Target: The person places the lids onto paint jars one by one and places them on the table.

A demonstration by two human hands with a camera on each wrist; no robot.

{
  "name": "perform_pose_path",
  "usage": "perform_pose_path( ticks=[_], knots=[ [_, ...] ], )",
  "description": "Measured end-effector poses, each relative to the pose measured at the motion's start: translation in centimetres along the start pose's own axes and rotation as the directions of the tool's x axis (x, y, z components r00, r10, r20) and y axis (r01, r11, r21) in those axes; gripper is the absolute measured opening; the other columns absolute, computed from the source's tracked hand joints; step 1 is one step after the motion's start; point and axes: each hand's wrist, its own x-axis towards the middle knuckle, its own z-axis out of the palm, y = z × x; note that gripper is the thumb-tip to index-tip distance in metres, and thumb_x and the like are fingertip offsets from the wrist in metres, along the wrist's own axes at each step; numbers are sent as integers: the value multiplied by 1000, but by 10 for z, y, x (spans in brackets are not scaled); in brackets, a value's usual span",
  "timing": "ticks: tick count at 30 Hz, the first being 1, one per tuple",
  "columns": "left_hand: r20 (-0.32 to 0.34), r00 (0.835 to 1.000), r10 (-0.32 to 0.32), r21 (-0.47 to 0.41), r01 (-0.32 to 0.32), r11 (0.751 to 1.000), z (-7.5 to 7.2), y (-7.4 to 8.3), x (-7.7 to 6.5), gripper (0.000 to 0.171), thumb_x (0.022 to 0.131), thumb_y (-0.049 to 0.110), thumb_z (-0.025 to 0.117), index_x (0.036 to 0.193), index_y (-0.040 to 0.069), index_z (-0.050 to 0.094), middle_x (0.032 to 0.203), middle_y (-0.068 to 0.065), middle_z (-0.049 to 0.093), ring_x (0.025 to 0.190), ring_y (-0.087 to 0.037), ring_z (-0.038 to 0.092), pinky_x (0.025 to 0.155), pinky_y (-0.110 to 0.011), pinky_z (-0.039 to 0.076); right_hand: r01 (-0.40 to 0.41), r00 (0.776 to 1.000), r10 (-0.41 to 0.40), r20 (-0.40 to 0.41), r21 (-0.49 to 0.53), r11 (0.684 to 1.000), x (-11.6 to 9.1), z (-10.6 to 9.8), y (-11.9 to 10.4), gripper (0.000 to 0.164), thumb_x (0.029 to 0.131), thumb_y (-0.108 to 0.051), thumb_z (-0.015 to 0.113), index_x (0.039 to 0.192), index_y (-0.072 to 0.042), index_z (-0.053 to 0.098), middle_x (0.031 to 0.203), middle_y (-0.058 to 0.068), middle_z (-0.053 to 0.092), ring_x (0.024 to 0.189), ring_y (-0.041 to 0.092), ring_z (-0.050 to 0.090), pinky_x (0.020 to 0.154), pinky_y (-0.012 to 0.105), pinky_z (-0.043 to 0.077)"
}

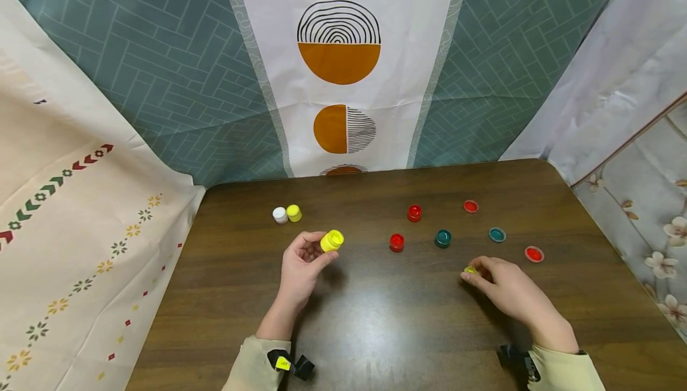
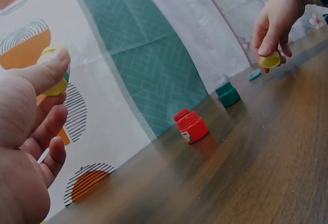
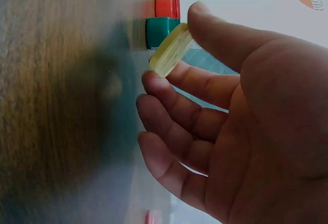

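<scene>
My left hand [image 1: 302, 269] holds a small yellow paint jar [image 1: 332, 241] between thumb and fingers, raised over the table with its open top showing yellow. In the left wrist view the thumb lies along the jar [image 2: 57, 86]. To the right, my right hand [image 1: 501, 286] pinches a yellow lid [image 3: 171, 49] between thumb and fingertips, above the table. Two open red jars [image 1: 414, 213] and an open green jar [image 1: 442, 239] stand between the hands. Beyond the right hand lie a green lid [image 1: 497, 235] and two red lids [image 1: 534, 254].
A white jar [image 1: 280, 215] and another yellow jar [image 1: 293, 213] stand side by side at the back left of the brown wooden table [image 1: 241, 313]. Patterned cloth [image 1: 343, 69] hangs behind the far edge, with more fabric on both sides.
</scene>
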Motion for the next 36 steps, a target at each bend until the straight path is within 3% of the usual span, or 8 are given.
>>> perform_pose_path(
  ticks=[7,11,16,19,22,26,31,36],
  knots=[
    [23,1000,5,-35,-4,999,1,0,1,39,88,-17,77,125,-13,64,111,-3,75,87,-14,63,78,-22,55,-13,1000,13,2,93,996,0,-3,-7,33,99,-45,77,108,-15,67,85,-6,59,77,12,55,67,30,45],
    [34,999,6,-41,-4,999,1,0,1,37,91,-14,76,126,-9,66,114,-3,76,87,-14,63,77,-22,56,17,1000,-17,3,132,991,3,-6,-11,34,93,-37,86,108,-15,64,91,-5,62,83,14,58,70,29,47],
    [38,999,5,-49,-3,999,1,0,1,37,92,-13,76,127,-7,67,114,-3,76,85,-14,63,76,-22,56,64,998,-63,-18,104,993,7,-8,-15,31,90,-23,89,106,-16,63,97,-5,65,91,19,61,75,34,49],
    [46,999,2,-49,0,999,1,0,1,36,92,-12,75,127,-8,65,114,-3,76,86,-14,62,77,-22,56,96,995,-92,-39,128,987,9,-10,-20,37,94,-16,85,125,-10,66,111,3,71,103,26,66,82,42,54],
    [57,998,-4,-48,7,999,2,0,0,37,93,-12,75,128,-10,64,114,-2,75,87,-14,62,77,-22,56,95,994,-83,-77,170,981,11,-11,-29,52,99,-10,77,147,-2,57,133,18,67,117,37,65,94,56,55],
    [62,998,-12,-40,15,999,4,1,0,39,92,-12,75,129,-11,63,114,-3,75,86,-15,62,77,-22,55,63,989,-34,-146,202,977,19,-11,-45,46,105,-10,70,148,1,57,142,25,59,119,40,62,100,62,51],
    [78,997,-8,-37,11,999,7,-1,-2,39,92,-12,76,129,-11,63,113,-3,75,86,-14,61,76,-21,53,57,977,10,-214,305,951,30,-6,-71,32,107,-17,68,137,-8,66,135,16,62,101,30,59,85,44,50],
    [104,995,2,-38,2,999,11,-4,-4,39,91,-12,77,127,-11,64,113,-2,74,86,-15,61,76,-20,53,146,964,-25,-263,454,879,40,3,-103,33,103,-16,74,136,-13,70,124,5,68,93,26,56,74,31,48]
  ],
)
